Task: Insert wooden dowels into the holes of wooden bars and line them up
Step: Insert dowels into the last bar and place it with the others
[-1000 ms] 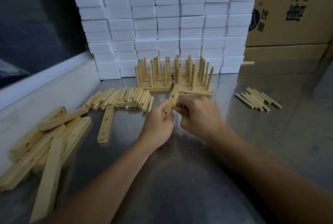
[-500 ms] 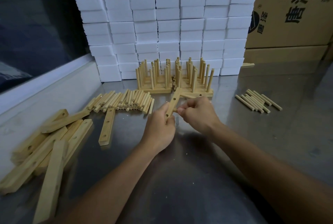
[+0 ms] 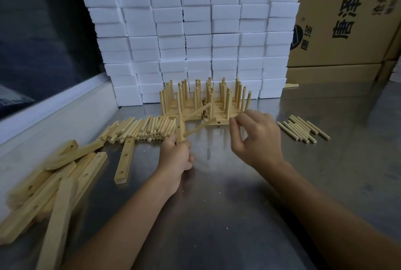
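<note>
We find the work mid-cycle, at the dowel-fitting step. At lower left of the frame lies a loose heap of blank bars (image 3: 43,185), and just right of it a single drilled bar (image 3: 124,162) lies flat. Above these, a row of loose dowels (image 3: 138,127) lies on its side. The left hand (image 3: 176,154), at centre, grips the bar in hand (image 3: 180,131), held roughly upright with its fingers clamped round the lower end; two dowels (image 3: 198,121) already project from it toward the right. The right hand (image 3: 255,139) hovers just right of those dowels, fingers loosely curled and apart, holding nothing that we can make out. Behind both stand the finished bars (image 3: 206,104), dowels upright, in a row.

We judge that the next move calls for a fresh dowel, perhaps from the small pile (image 3: 303,128) at centre right, seated squarely in a free hole.

The bench (image 3: 238,215) is dull sheet metal, flecked with white crumbs. White foam blocks (image 3: 191,30) are stacked along the back; printed cartons (image 3: 347,20) fill the upper right.
</note>
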A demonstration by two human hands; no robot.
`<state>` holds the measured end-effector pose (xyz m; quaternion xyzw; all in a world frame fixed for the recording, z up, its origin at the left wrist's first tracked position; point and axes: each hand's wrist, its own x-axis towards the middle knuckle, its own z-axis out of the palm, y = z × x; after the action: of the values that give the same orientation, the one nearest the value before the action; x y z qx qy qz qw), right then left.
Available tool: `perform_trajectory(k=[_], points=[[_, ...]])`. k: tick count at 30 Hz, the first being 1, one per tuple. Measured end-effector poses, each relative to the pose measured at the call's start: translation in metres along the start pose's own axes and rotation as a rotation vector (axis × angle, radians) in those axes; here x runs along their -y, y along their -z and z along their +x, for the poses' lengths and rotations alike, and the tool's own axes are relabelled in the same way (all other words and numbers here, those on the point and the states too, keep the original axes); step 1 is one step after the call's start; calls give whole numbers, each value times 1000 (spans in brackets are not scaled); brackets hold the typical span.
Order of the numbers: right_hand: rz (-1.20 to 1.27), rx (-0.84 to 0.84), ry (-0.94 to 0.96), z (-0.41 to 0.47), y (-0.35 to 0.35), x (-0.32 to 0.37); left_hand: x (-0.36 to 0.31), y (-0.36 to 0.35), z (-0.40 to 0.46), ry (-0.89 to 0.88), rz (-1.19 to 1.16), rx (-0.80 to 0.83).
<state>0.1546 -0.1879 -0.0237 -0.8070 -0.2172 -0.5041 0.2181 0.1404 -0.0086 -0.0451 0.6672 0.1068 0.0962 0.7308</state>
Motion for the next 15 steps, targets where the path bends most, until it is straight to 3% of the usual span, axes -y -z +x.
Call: perform_trajectory(k=[2,8,12,15], points=[[-46,50,-80,-1,4,-15,-2,1,0,33,-45,-3],[-373,566,-589,-10,7,-61,-8,3,-1,100,-148,0],[-457,732,-747,-15,6,-79,-10,4,-2,121,-198,17],[-507,733,-756,-16,4,-81,-9,5,-2,117,-186,23]])
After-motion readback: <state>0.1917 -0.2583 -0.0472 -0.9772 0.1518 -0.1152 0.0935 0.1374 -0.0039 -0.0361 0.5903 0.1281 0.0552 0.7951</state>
